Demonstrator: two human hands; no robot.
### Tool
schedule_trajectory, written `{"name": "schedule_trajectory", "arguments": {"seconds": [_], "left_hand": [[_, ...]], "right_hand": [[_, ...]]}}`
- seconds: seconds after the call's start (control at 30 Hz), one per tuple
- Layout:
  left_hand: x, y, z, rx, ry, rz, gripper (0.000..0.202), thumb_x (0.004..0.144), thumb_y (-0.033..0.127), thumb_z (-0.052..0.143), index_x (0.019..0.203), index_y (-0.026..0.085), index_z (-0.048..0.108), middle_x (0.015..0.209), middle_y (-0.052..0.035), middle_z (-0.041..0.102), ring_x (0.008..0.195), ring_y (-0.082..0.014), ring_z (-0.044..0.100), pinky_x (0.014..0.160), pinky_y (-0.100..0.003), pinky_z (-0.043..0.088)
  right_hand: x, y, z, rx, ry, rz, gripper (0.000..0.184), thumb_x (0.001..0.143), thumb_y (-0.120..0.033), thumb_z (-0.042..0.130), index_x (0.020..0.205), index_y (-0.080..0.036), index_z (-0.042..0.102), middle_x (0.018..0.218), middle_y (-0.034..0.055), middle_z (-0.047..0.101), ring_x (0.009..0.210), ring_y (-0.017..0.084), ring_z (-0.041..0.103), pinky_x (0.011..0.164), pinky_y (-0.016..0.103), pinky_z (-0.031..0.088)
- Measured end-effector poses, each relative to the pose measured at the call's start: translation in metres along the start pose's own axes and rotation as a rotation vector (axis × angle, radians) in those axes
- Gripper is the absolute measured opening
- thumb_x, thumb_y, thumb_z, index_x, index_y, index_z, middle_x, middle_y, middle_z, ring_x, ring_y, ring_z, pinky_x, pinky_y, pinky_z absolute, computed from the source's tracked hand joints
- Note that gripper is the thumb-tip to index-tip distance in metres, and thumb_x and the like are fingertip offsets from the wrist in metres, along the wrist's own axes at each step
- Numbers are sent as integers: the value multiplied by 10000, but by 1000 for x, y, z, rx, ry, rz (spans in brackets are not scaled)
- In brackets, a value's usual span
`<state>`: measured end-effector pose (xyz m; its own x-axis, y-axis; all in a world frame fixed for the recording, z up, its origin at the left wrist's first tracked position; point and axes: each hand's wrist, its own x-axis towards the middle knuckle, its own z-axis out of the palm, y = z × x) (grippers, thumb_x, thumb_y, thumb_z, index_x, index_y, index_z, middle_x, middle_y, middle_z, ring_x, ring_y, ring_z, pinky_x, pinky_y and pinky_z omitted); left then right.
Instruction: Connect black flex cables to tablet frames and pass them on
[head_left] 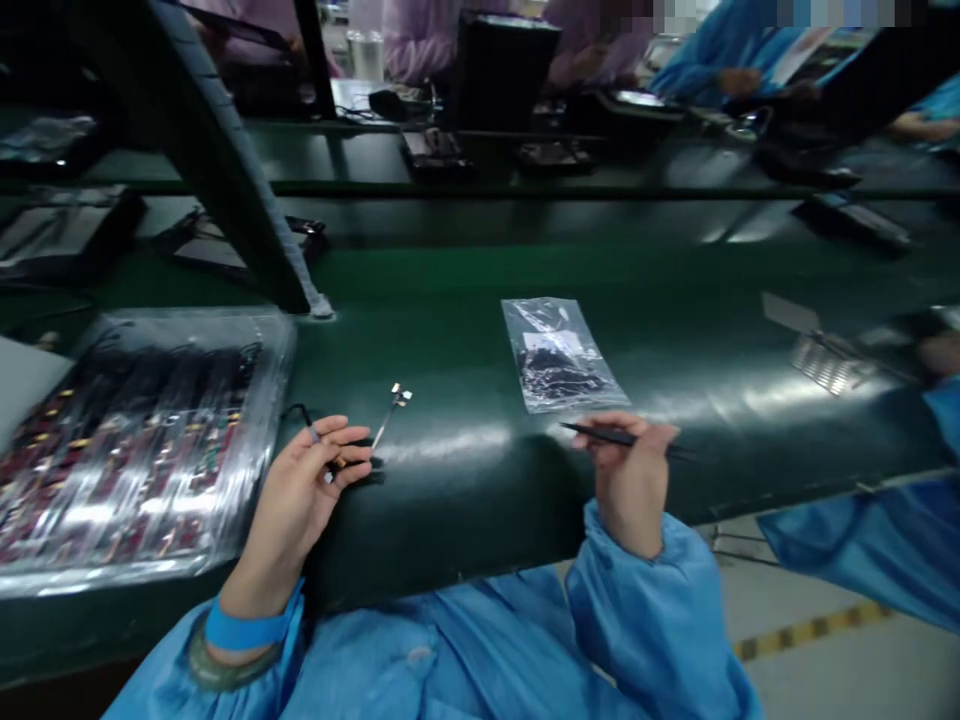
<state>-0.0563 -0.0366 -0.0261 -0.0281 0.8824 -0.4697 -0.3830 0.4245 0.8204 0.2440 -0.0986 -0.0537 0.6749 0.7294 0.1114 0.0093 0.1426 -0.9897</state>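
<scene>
My left hand [304, 480] is closed around a small flex cable [384, 425], whose thin pale strip sticks out past the fingertips and ends in small white tabs. A short dark wire end pokes out above the thumb side. In my right hand [628, 480] is a pair of black tweezers [607, 434], gripped between thumb and fingers with the tip pointing left. Just beyond that hand lies a clear plastic bag [559, 355] of small black parts with a white label. Left of my left hand stands a clear plastic tray [281, 370] filled with rows of small circuit parts.
A slanted dark post [247, 170] rises from the green table [450, 520] behind the tray. A metal perforated piece [829, 362] lies at right, near a co-worker's hand [941, 352] and blue sleeve. Dark devices line the far side, with other people beyond.
</scene>
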Motion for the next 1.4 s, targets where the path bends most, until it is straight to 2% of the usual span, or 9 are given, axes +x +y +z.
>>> {"name": "schedule_trajectory", "arguments": {"seconds": [0.07, 0.17, 0.37, 0.53, 0.73, 0.9, 1.03, 1.27, 1.4], "left_hand": [[1, 0, 6, -22, -16, -30, 184, 728, 65, 632, 900, 129, 644, 826, -61, 737, 641, -144, 701, 567, -210, 595], [3, -1, 14, -44, -33, -87, 194, 721, 17, 592, 867, 124, 664, 798, -57, 735, 647, -143, 704, 562, -194, 593], [4, -8, 18, -32, -58, -69, 151, 726, 48, 628, 834, 146, 671, 808, -54, 738, 722, -157, 717, 696, -244, 609], [5, -15, 16, 48, -234, -130, 139, 716, 126, 690, 854, 122, 673, 1042, -147, 713, 1099, -270, 635, 937, -350, 536], [13, -16, 17, 39, 30, 255, 103, 742, 102, 660, 828, 158, 674, 1043, -65, 716, 1151, -214, 604, 1079, -352, 418], [12, -14, 20, 7, 5, 264, 84, 729, 99, 655, 782, 165, 654, 902, -54, 735, 1026, -234, 670, 956, -376, 527], [10, -15, 24, 9, -4, 160, 127, 693, 83, 650, 795, 158, 652, 833, -47, 731, 843, -196, 711, 733, -269, 597], [-6, -14, 32, 129, -132, -6, 231, 674, 96, 647, 900, 140, 635, 889, -101, 734, 585, -146, 658, 360, -144, 438], [-6, -16, 35, 98, -140, -31, 191, 693, 94, 624, 881, 127, 637, 876, -119, 738, 678, -190, 700, 476, -206, 544]], "right_hand": [[4, 13, -27, -58, 103, 21, 422, 869, -604, 516, 829, -204, 644, 800, 14, 687, 693, 152, 671, 729, 320, 542], [7, 18, -46, -138, 100, 51, 288, 753, -433, 744, 909, -198, 684, 904, 40, 719, 841, 207, 698, 873, 406, 530], [21, 23, -44, -286, 9, 33, 267, 756, -414, 730, 952, -232, 729, 1002, 54, 724, 989, 260, 659, 965, 489, 473], [29, 26, -34, -365, -35, -9, 258, 755, -408, 721, 945, -233, 710, 953, 46, 724, 921, 248, 666, 920, 478, 492], [32, 25, -24, -424, 0, -59, 225, 759, -393, 703, 905, -222, 706, 897, 42, 717, 855, 232, 664, 848, 424, 519], [33, 23, -21, -423, -35, -75, 197, 759, -387, 700, 880, -232, 710, 911, 29, 721, 897, 226, 659, 862, 395, 517], [32, 26, -21, -419, -3, -62, 209, 769, -406, 692, 868, -222, 704, 891, 40, 715, 867, 231, 663, 838, 405, 523], [31, 33, -20, -370, 68, -34, 251, 750, -414, 717, 884, -205, 675, 886, 51, 698, 837, 226, 669, 818, 412, 538], [31, 36, -24, -305, 144, -21, 337, 775, -439, 689, 988, -199, 582, 876, 44, 688, 795, 213, 687, 781, 415, 561]]}}
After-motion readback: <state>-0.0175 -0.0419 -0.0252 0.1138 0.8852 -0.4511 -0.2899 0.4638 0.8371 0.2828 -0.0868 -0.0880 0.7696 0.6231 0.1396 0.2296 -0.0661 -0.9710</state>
